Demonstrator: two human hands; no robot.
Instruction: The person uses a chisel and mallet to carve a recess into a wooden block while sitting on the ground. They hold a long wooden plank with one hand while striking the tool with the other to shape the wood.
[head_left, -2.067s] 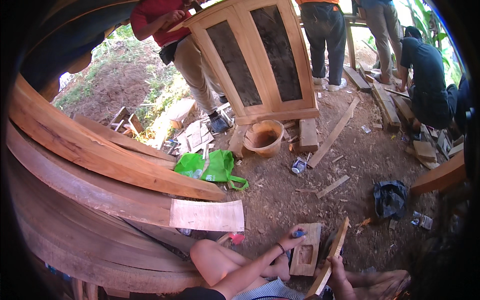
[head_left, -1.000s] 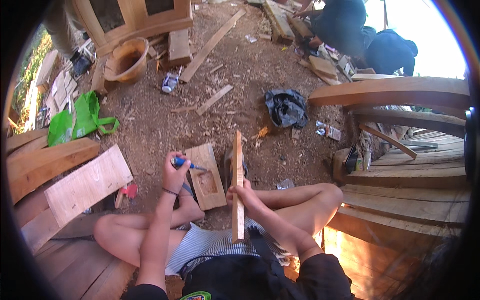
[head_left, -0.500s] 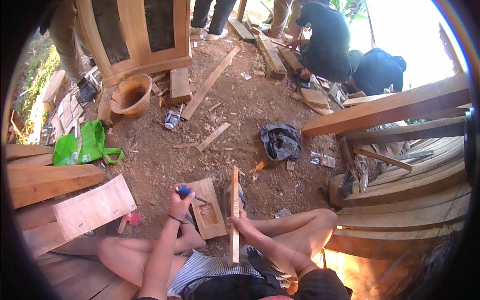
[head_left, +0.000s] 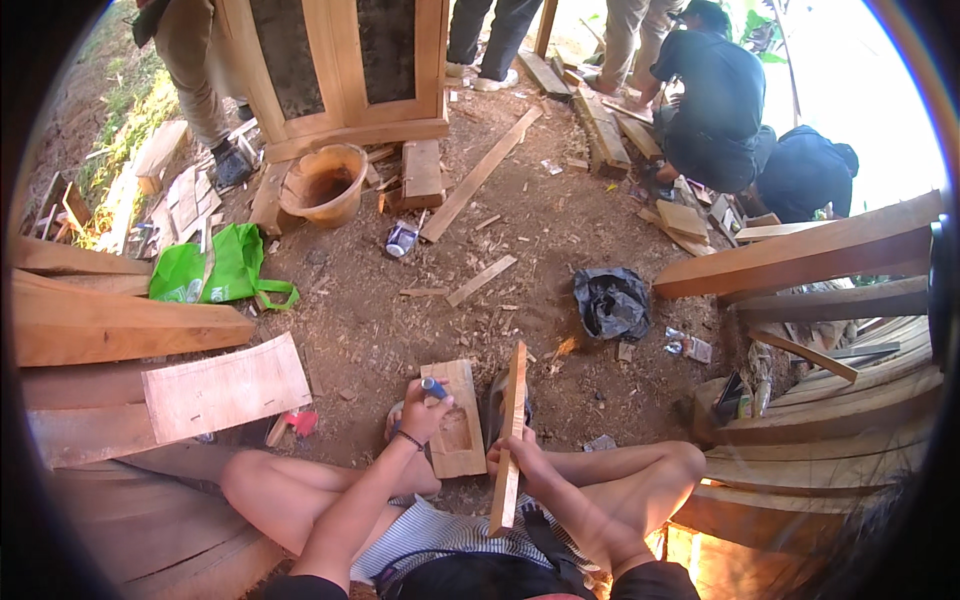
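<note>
My left hand (head_left: 420, 418) is closed round the blue handle of a chisel (head_left: 434, 388), whose handle end faces up. The hand hides the blade, over the recess cut into a flat wooden block (head_left: 458, 380) on the ground between my legs. I cannot tell whether the blade touches the wood. Just right of the block, my right hand (head_left: 519, 457) grips a long wooden batten (head_left: 514, 395) around its lower half. The batten's narrow edge shows, with the far end raised a little to the right.
A pale plank (head_left: 230, 388) and a red-headed tool (head_left: 301, 423) lie left. Beyond are a green bag (head_left: 235, 262), a plastic bucket (head_left: 325, 190) and a black plastic bag (head_left: 610, 305). Stacked timber (head_left: 830, 440) stands right. Co-workers (head_left: 708, 105) crouch and stand at the back.
The head view has shifted, so the scene sits further right. My left hand has brought the chisel closer over the recess and more upright. The batten leans slightly more, still in my right hand.
</note>
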